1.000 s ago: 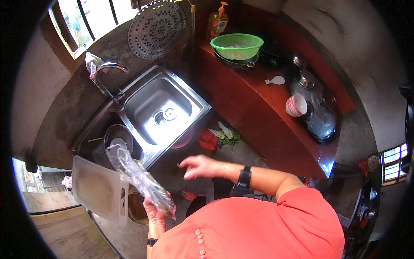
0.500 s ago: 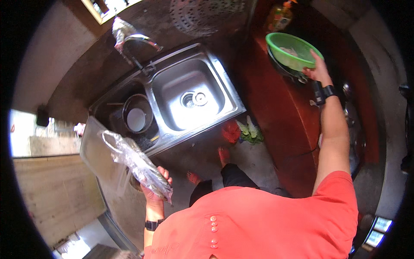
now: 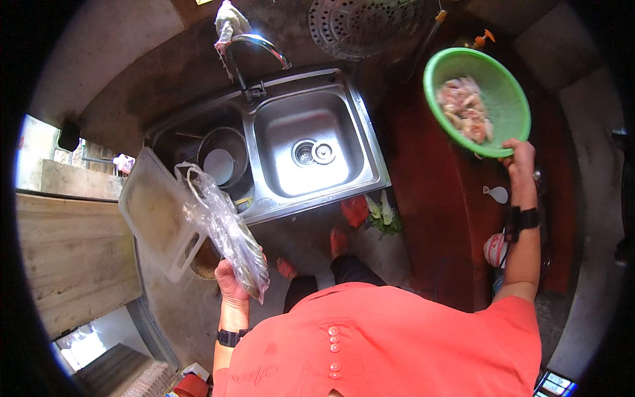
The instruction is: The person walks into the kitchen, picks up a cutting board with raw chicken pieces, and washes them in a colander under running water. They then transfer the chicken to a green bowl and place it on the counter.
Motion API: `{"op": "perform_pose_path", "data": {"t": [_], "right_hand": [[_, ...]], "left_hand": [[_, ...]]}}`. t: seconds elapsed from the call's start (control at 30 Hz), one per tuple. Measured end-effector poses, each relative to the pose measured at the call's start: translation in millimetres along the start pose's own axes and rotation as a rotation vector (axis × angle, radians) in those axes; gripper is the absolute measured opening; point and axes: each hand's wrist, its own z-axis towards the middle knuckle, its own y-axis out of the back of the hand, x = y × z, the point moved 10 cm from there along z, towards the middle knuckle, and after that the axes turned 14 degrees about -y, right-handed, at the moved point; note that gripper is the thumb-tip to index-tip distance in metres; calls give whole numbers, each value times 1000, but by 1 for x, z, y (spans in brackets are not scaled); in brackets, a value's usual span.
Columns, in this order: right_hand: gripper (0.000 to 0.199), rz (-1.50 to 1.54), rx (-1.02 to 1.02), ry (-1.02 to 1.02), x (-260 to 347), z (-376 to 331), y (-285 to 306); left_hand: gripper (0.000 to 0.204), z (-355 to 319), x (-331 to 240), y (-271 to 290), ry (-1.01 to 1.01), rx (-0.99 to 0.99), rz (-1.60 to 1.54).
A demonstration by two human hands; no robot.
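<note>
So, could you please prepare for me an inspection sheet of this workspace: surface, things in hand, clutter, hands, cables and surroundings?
Surface: red-brown counter at right; steel double sink near the middle.
Things in hand: clear plastic bag, contents hard to tell; green basin with pale pinkish pieces.
Clutter: round pan in the sink's left side; white spoon on the counter; leafy vegetables on the floor.
Hands: left hand grips the bag; right hand grips the basin's rim.
Cables: nothing seen.
Surroundings: cloth by the tap; perforated metal disc on the wall.

A rounded white paddle (image 3: 497, 194) lay on the dark-red counter (image 3: 430, 155); a red bag (image 3: 355, 211) and leafy green vegetables (image 3: 386, 221) rested on the grey floor (image 3: 307, 246).
</note>
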Motion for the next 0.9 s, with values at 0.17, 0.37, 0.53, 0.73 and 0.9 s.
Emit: {"op": "perform_pose_path", "data": {"t": [0.17,0.37,0.53,0.73,0.9], "right_hand": [[20,185,421,-159,-73,-69,-156],[28,-225,422,-234,-182,-122,-330],[26,-251,510,-462,-235,-131,-366],[23,-578,-31,566,-89,-83,-217],[34,-1233,-749,542,-10,2,-88]], "left_hand": [[84,-3,-3,-8,-40,68,-100],[85,-14,-10,-2,-63,-16,193],[84,-21,-16,11,-78,-205,316],[81,-17,-8,13,-10,-252,299],[68,-10,4,4,60,-259,184]]}}
